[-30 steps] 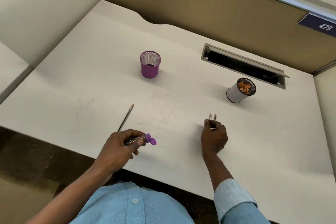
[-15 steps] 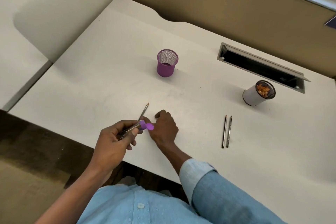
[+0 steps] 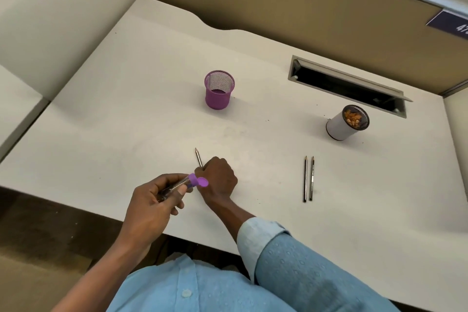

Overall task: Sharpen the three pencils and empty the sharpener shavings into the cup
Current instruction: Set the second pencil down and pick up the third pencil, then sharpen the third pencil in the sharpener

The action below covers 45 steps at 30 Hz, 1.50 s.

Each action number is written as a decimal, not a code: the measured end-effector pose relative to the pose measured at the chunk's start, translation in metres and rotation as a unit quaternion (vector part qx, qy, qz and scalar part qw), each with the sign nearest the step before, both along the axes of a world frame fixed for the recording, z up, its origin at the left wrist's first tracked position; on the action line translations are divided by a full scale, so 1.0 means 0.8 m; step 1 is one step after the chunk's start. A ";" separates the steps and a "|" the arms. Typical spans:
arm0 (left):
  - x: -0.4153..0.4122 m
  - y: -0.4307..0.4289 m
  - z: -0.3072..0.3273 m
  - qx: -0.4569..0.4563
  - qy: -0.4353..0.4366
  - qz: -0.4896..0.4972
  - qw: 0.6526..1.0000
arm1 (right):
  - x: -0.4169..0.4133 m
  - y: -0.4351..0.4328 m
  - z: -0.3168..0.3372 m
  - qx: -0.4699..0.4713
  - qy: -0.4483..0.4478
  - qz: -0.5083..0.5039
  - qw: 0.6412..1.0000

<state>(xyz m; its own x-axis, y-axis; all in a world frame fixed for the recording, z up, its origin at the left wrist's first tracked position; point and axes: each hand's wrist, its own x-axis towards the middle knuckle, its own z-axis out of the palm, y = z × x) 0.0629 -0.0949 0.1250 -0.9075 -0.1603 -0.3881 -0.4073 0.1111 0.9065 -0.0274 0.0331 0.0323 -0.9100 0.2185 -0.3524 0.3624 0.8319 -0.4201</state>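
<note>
The bench (image 3: 126,121) is wide, and both hands sit near its front edge. I see only the back of the right hand (image 3: 219,180), which a second ago lay by the pencil pair (image 3: 309,178). Its fingers now curl over the lone pencil (image 3: 198,157), hiding all but the tip. The left hand (image 3: 152,200) has its fingers wrapped round the clear sharpener (image 3: 186,183). The shavings cup (image 3: 339,129) and purple mesh cup (image 3: 219,90) stand well beyond.
</note>
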 end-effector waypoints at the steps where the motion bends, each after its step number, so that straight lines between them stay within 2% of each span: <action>1: -0.003 0.002 -0.001 -0.002 0.000 -0.006 1.000 | 0.001 0.005 0.000 -0.009 -0.003 -0.001 1.000; 5: -0.011 0.011 -0.004 0.001 0.005 -0.023 1.000 | 0.010 0.036 0.007 -0.088 -0.011 0.008 0.996; 11: -0.024 0.035 -0.009 -0.003 0.015 -0.061 0.998 | 0.034 0.103 0.011 -0.181 0.042 -0.060 0.981; 17: -0.037 0.061 -0.008 0.017 0.012 -0.094 0.995 | 0.059 0.178 0.037 -0.287 0.125 -0.094 0.945; 24: -0.045 0.088 -0.003 0.023 0.007 -0.141 0.990 | 0.076 0.239 0.099 -0.362 0.174 -0.076 0.913; 32: -0.055 0.111 0.006 0.035 0.018 -0.170 0.985 | 0.084 0.276 0.120 -0.335 0.154 -0.001 0.930; 41: -0.064 0.112 0.006 0.020 0.035 -0.205 0.978 | 0.076 0.300 0.119 -0.280 0.181 0.066 0.941; 45: -0.065 0.110 0.009 -0.002 0.032 -0.256 0.966 | 0.071 0.304 0.120 -0.216 0.219 0.133 0.942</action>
